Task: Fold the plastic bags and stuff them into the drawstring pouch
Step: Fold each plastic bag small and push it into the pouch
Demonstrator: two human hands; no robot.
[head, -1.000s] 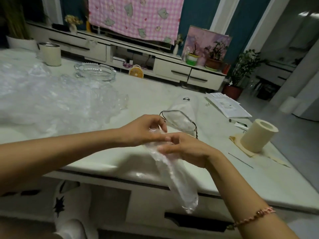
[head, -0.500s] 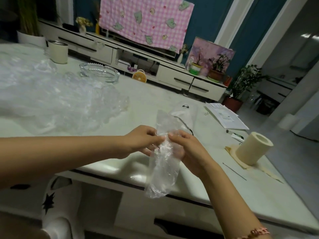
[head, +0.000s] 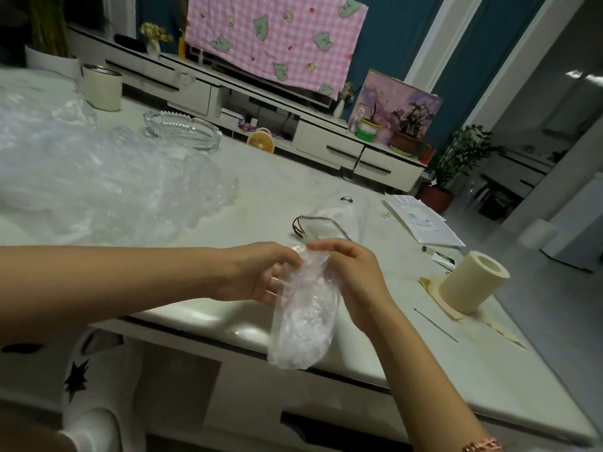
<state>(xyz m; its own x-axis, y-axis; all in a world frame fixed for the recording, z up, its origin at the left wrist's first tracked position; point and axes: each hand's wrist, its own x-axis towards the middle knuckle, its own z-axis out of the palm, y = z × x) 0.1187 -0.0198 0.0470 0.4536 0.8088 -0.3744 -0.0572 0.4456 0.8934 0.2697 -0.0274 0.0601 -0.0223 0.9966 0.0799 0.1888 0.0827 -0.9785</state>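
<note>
Head view: left hand (head: 257, 272), right hand (head: 354, 282) both pinch plastic bag (head: 305, 324) hanging past table (head: 287, 190) front edge; drawstring pouch (head: 341, 213) just beyond

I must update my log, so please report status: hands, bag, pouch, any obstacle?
Left hand, right hand both grip plastic bag, above table edge. Drawstring pouch lies on table just behind hands. Nothing between bag and pouch.

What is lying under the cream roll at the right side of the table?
A flat cream sheet sticks out from under the roll; its middle is covered by the roll.
</note>
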